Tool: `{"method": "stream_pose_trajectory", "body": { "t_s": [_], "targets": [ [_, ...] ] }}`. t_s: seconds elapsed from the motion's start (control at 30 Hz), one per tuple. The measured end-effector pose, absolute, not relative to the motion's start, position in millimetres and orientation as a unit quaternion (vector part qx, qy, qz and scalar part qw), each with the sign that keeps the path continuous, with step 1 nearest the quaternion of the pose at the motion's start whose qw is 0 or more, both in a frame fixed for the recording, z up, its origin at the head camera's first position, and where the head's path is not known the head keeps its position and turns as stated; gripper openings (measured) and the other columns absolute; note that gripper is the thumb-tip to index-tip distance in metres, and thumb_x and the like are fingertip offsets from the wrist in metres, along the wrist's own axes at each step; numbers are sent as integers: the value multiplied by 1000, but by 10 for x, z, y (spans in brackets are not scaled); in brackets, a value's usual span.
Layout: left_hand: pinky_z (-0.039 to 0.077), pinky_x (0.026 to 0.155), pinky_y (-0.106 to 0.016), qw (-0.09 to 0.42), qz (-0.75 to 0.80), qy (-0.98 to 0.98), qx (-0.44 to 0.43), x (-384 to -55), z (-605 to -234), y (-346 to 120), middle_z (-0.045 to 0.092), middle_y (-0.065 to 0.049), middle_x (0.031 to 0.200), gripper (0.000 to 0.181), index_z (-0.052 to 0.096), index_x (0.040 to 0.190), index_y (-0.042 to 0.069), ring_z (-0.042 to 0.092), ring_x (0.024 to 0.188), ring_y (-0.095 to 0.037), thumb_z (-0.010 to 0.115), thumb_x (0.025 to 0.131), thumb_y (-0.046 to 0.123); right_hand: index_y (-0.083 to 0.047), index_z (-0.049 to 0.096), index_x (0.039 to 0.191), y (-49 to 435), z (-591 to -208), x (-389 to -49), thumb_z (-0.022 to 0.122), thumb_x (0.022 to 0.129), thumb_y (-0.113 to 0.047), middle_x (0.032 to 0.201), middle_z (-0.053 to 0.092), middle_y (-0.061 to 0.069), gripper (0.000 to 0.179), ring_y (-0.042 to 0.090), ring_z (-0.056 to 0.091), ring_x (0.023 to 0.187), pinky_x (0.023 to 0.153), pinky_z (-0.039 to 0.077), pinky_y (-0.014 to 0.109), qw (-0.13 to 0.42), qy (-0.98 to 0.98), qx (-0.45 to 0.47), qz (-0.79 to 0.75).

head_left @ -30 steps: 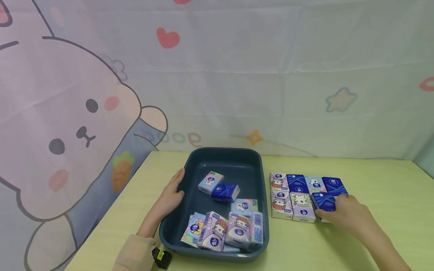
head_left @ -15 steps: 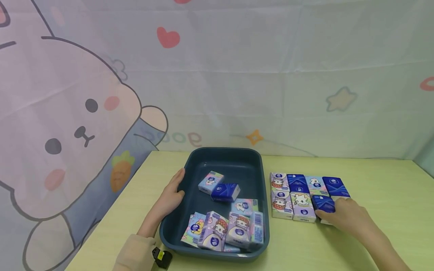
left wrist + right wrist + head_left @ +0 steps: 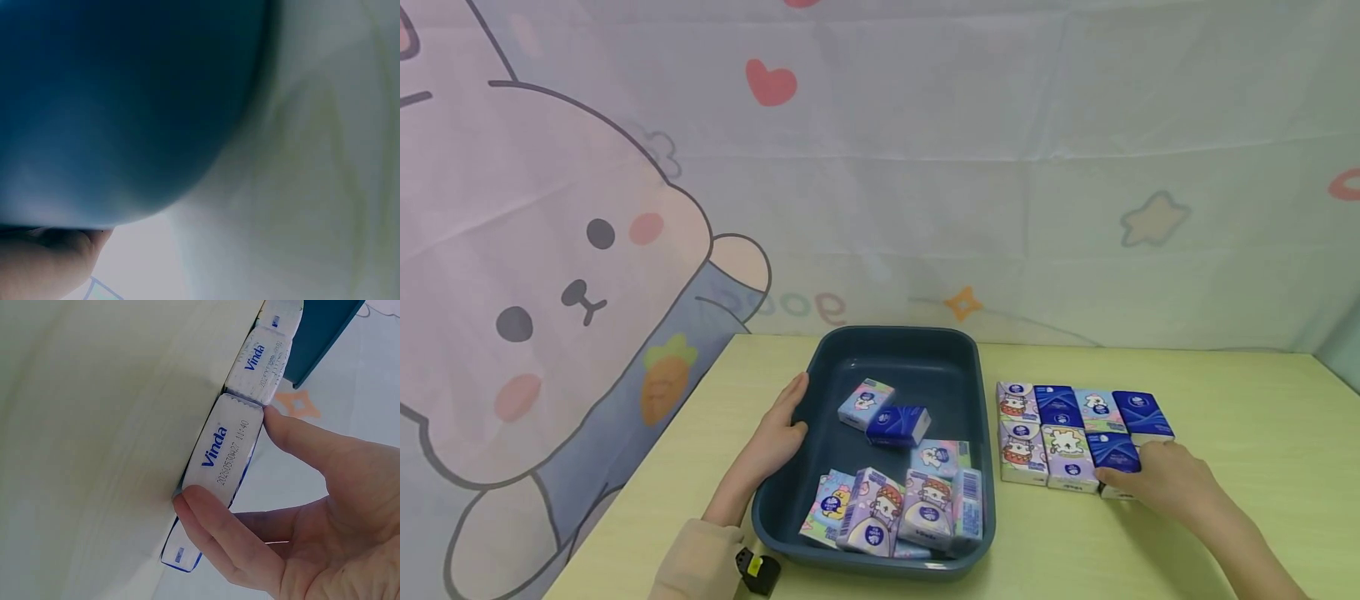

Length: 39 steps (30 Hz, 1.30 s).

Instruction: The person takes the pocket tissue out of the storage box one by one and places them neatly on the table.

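My right hand (image 3: 1176, 479) holds a dark blue tissue pack (image 3: 1115, 452) at the right end of the front row. In the right wrist view the thumb lies at one top corner of this pack (image 3: 222, 450) and the fingertips (image 3: 194, 500) at its opposite end. A purple tissue pack (image 3: 1070, 457) sits directly beside it. Behind stands the other row, ending in another blue tissue pack (image 3: 1142, 413). My left hand (image 3: 778, 437) rests with extended fingers against the left wall of a dark teal bin (image 3: 987, 467).
Several tissue packs lie loose in the bin, among them a blue one (image 3: 898, 427) and a purple one (image 3: 872, 512). A small black object (image 3: 760, 573) is by the left sleeve. A printed curtain (image 3: 910, 167) hangs behind the pale yellow table (image 3: 1247, 417).
The blue pack in my right hand has settled from a slight tilt to level, lined up with the front row. My left hand and the bin have stayed in place.
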<state>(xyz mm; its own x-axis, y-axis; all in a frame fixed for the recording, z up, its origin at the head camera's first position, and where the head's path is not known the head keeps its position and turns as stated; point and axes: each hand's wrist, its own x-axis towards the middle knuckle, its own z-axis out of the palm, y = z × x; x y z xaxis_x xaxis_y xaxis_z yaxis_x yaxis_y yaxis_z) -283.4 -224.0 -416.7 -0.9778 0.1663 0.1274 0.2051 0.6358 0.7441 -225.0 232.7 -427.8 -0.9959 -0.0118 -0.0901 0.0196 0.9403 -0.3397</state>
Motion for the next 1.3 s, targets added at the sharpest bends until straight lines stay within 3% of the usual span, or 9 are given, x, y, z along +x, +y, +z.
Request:
{"method": "stream_pose_trajectory", "body": {
  "t_s": [0.2, 0.7, 1.3],
  "targets": [
    [9, 119, -55, 23, -415, -904, -101, -2823, -4157, -2237, 7, -17, 163, 68, 13, 153, 1, 5, 150, -38, 35, 89, -7, -3, 55, 71, 2326, -4290, -2230, 62, 87, -50, 68, 50, 7, 49, 17, 46, 61, 53, 34, 28, 38, 983, -2, -182],
    [9, 119, -55, 24, -416, -904, -102, -2833, -4167, -2245, 7, -16, 163, 69, 13, 153, 0, 5, 150, -38, 35, 89, -7, -6, 52, 67, 2324, -4310, -2244, 60, 90, -39, 61, 45, 3, 40, 16, 44, 57, 52, 34, 27, 20, 983, -6, -182],
    [9, 119, -55, 24, -417, -903, -100, -2828, -4159, -2233, 7, -17, 163, 68, 13, 153, 1, 5, 150, -38, 35, 89, -7, 3, 58, 79, 2318, -4301, -2252, 57, 91, -41, 69, 51, 9, 46, 19, 47, 62, 53, 35, 28, 25, 985, -2, -173]
  ]
}}
